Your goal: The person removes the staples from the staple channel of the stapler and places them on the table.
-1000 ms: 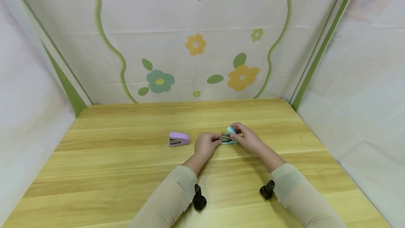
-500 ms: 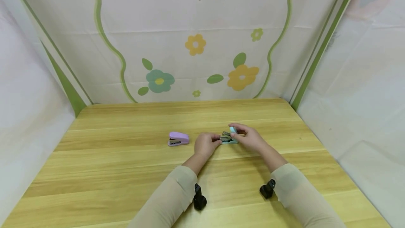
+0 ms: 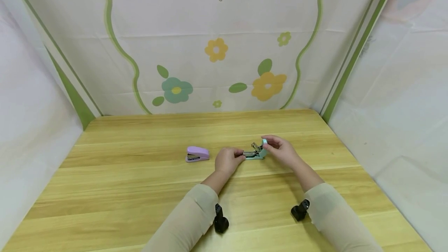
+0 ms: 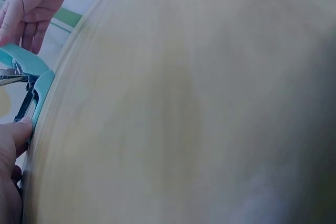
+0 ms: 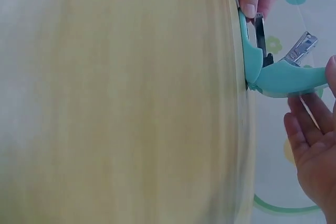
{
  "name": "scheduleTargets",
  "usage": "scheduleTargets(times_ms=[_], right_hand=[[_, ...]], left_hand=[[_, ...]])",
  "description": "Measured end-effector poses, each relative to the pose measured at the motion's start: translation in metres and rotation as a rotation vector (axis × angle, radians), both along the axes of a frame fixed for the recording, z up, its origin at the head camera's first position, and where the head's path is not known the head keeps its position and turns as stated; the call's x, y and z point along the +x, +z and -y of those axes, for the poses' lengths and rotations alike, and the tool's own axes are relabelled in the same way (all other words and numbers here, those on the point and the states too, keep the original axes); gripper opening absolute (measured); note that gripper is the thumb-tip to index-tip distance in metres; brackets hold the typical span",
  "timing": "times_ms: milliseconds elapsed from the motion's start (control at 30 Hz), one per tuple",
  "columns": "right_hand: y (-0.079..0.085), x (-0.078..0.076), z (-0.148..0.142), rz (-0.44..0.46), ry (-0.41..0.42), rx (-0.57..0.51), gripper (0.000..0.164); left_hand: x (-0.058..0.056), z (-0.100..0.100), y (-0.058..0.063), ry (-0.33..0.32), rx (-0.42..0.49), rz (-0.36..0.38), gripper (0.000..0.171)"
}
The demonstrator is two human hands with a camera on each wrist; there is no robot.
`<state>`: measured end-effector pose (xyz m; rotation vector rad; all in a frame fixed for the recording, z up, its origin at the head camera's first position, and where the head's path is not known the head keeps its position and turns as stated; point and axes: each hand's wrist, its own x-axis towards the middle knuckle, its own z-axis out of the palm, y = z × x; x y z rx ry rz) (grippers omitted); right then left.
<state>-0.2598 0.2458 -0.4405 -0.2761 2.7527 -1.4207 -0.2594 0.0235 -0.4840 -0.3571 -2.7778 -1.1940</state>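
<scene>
A mint-green stapler [image 3: 254, 157] rests on the table with its top arm swung up, nearly upright in the right wrist view. Its metal insides show, with a metal strip [image 5: 301, 47] slanting up between the lifted arm and the base. My left hand [image 3: 227, 161] pinches the front end of the stapler's base between thumb and fingers. With thumb and fingertips my right hand [image 3: 282, 152] holds the raised top arm [image 5: 291, 78] near its end. To the left of my left hand sits a lilac stapler [image 3: 197, 153], closed, on the table.
The wooden table [image 3: 140, 189] reaches back to a white cloth wall [image 3: 196, 18] printed with flowers. More cloth hangs at the left and right sides. A small black camera [image 3: 220, 221] is strapped at each sleeve cuff.
My right hand has moved right and swung the mint-green stapler's top arm up and back. The metal strip has risen from the base. My left hand has stayed in place.
</scene>
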Motion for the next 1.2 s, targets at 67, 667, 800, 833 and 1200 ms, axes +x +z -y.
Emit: scheduleTargets(times_ms=[67,667,800,833,1200], right_hand=[[0.0,0.0,-0.002,-0.013,0.007,0.004,0.048],[-0.002,0.003,-0.031,0.032,-0.043,-0.049,0.043],[-0.007,0.003,-0.038,0.047,-0.047,-0.083,0.041],[-0.007,0.003,-0.039,0.051,-0.043,-0.092,0.042],[-0.014,0.003,-0.05,0.034,-0.057,-0.043,0.048]], left_hand=[[0.0,-0.001,0.0,0.003,-0.005,0.002,0.021],[0.002,-0.002,0.0,0.008,-0.011,-0.021,0.02],[0.003,-0.002,0.0,0.013,-0.011,-0.022,0.019],[0.003,-0.002,0.0,0.015,-0.01,-0.019,0.019],[0.004,-0.003,0.002,0.014,-0.022,-0.028,0.02]])
